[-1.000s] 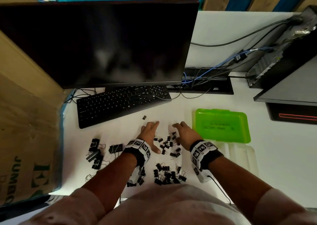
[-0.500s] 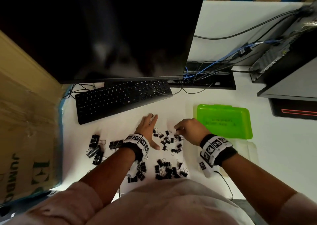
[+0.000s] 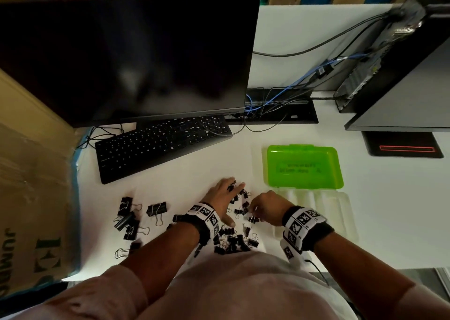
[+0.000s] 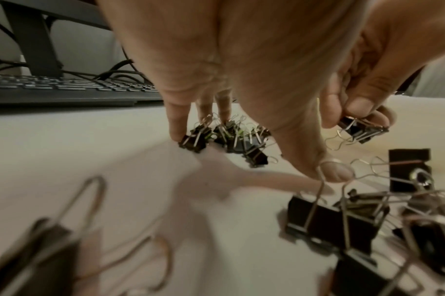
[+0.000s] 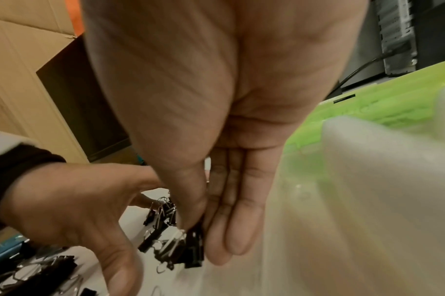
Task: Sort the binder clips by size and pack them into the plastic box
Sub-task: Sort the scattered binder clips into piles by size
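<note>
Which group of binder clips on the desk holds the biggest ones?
The large clips at far left, beside the cardboard box. They are clearly bigger than the small clips between the hands and the pile nearest the person.

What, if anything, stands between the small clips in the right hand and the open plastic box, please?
Nothing visible does. The right hand pinches small clips right beside the clear tray of the plastic box, whose green lid lies folded back; only bare desk lies between.

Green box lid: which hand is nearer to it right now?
Right. The right hand works at the small clips just in front of the green lid's near-left corner; the left hand lies further left, spread over the small binder clips.
</note>
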Tool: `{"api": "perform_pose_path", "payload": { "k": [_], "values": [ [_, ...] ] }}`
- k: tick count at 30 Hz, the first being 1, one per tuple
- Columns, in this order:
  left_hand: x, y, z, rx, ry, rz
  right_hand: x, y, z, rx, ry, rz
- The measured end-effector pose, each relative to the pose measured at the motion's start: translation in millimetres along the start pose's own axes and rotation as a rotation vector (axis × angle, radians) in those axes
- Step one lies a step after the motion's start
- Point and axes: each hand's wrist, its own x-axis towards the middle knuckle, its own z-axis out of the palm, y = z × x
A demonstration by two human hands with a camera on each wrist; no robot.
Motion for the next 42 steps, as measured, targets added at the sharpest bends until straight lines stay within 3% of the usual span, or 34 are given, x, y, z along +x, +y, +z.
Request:
{"api": "perform_pose_path", "payload": {
  "k": [4, 9, 13, 18, 21, 23, 26, 31, 35, 42],
  "values": [
    [2.3, 9.3, -0.2, 0.005, -0.03, -0.015, -0.4, -0.5, -0.9, 0.075, -0.018, -0.048],
    [1.9, 1.2, -3.7, -0.127, 0.038, -0.022, 4.7, -4.1, 2.9, 0.183, 0.126, 0.003],
    [-1.8, -2.3, -3.3, -0.083, 0.032, 0.005, 5.7, -6.1, -3.8, 0.037, 0.223, -0.005],
    [1.0, 14.8, -1.8, 0.058, -0.051, -0.006, -8.4, -5.9, -6.6, -0.267, -0.043, 0.026],
    [3.4, 15.9, -2.4, 0.026, -0.022, -0.025, -12.1, -8.8, 0.5, -0.186, -0.151, -0.003],
    [2.0, 10.8, -6.9, 0.009, 0.029, -0.038, -6.5, -6.1, -3.3, -0.081, -0.094, -0.049],
    [-5.4, -0.9, -13.2, -0.013, 0.068, -0.124, 7.2, -2.2, -10.0, -0.08, 0.141, -0.041],
    [-8.9, -10.9, -12.1, -0.126, 0.063, -0.231, 32.3, -11.6, -2.0, -0.092, 0.014, 0.082],
    [-1.6, -3.7, -4.5, -0.2, 0.071, -0.17, 47.1, -22.3, 9.6, 0.021, 0.109, 0.071],
    [0.8, -0.3, -6.2, -0.259, 0.136, -0.156, 45.4, -23.8, 23.2, -0.018, 0.187, 0.012]
  ]
}}
